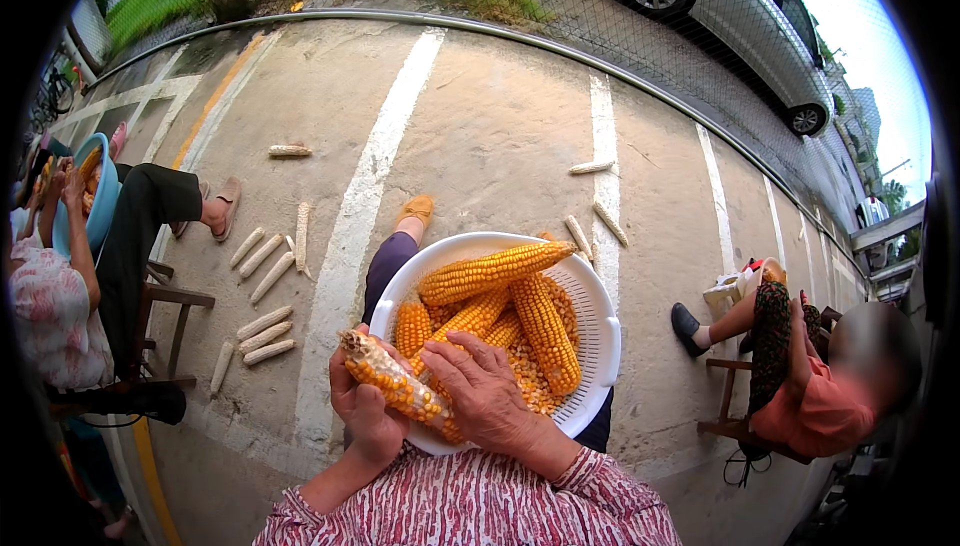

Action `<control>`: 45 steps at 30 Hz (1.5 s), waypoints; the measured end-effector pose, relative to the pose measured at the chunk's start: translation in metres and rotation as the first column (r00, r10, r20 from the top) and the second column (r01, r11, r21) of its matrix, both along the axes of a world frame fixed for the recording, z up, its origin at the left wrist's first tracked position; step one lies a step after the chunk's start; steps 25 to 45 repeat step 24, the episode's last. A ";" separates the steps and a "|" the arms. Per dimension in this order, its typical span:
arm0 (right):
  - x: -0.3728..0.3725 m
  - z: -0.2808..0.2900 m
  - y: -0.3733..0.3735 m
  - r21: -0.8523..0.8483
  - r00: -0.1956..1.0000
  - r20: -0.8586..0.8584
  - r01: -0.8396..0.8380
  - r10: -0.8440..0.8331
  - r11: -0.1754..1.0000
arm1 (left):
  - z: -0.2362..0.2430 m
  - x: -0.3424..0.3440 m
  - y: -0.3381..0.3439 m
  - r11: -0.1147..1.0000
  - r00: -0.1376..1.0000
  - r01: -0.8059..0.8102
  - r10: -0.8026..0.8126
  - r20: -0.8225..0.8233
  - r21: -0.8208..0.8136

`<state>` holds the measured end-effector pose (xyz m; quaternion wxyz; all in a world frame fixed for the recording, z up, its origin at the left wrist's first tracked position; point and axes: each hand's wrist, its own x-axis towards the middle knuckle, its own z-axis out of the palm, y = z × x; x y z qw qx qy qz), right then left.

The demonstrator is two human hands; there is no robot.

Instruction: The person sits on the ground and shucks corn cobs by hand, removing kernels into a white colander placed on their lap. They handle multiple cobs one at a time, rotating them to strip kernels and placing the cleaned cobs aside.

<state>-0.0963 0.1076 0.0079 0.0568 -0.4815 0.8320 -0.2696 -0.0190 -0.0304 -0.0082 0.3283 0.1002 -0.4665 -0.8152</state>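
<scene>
A white plastic basket (602, 346) with a slotted side rests on my lap. Inside lie several full yellow corn cobs (495, 272) over a bed of loose kernels (533, 383). At the basket's near left rim, my left hand (366, 420) is closed around a partly stripped corn cob (398, 386), which is tilted with its bare pale end up and to the left. Kernels still cover parts of it. Bent over the cob's lower right part, my right hand (488, 394) presses against it with curled fingers. Its thumb is hidden from view.
Bare cobs (265, 323) lie on the concrete to the left, others (610, 223) ahead. A person (60, 316) with a blue basin (100, 196) sits at left, another (815, 391) at right. Beyond a mesh fence (480, 24) stands a silver car (740, 21).
</scene>
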 end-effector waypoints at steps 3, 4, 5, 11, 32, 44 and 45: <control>-0.003 0.006 -0.003 -0.094 0.995 0.005 0.095 -0.095 0.991 | -0.001 0.001 -0.001 1.000 1.000 0.015 -0.015 0.023 -0.013; -0.005 0.008 -0.003 -0.107 0.994 0.010 0.106 -0.105 0.989 | 0.000 0.001 0.000 1.000 1.000 0.012 -0.012 0.013 -0.004; -0.005 0.007 -0.002 -0.117 0.993 0.018 0.117 -0.116 0.986 | 0.002 0.000 0.000 1.000 1.000 0.003 -0.002 0.019 -0.010; -0.001 -0.004 0.009 -0.084 0.986 0.021 0.169 -0.168 0.982 | 0.005 -0.002 0.002 0.999 1.000 0.007 -0.006 0.028 -0.052; 0.016 -0.006 0.023 -0.217 0.969 0.241 0.007 0.047 0.976 | 0.004 0.000 -0.001 0.999 0.999 0.018 -0.016 0.033 -0.046; 0.016 -0.006 0.023 -0.217 0.969 0.241 0.007 0.047 0.976 | 0.004 0.000 -0.001 0.999 0.999 0.018 -0.016 0.033 -0.046; 0.016 -0.006 0.023 -0.217 0.969 0.241 0.007 0.047 0.976 | 0.004 0.000 -0.001 0.999 0.999 0.018 -0.016 0.033 -0.046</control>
